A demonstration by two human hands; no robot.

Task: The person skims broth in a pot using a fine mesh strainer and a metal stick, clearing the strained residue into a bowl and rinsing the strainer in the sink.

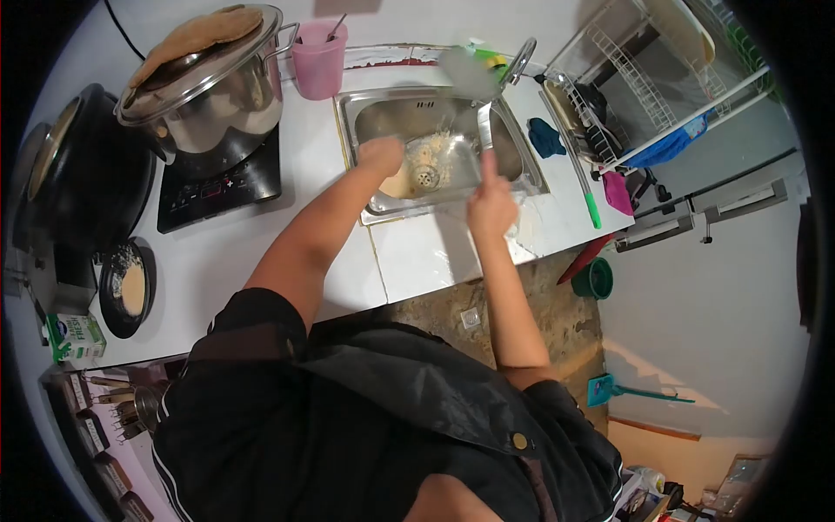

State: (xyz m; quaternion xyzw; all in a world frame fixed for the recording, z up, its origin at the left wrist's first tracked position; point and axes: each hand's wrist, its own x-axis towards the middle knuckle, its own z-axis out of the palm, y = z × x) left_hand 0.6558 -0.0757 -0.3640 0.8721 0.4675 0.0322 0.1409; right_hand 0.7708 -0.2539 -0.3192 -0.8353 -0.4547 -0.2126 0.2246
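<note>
Flat-bladed metal tool [484,126], shiny, reddish handle: I am holding it lengthwise, blade pointing toward the far edge of the sink [383,111], near its right corner. Pale crumbs [430,152] are lying scattered around the drain [427,178]; beige residue [396,185] is coating the near left corner.

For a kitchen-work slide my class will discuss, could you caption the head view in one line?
Right hand gripping a utensil, left hand over the sink, pale scraps by the drain.

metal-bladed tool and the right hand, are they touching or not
Touching. The head view shows the right hand closed around the near end of the metal-bladed tool, its blade sticking out beyond the hand over the sink.
</note>
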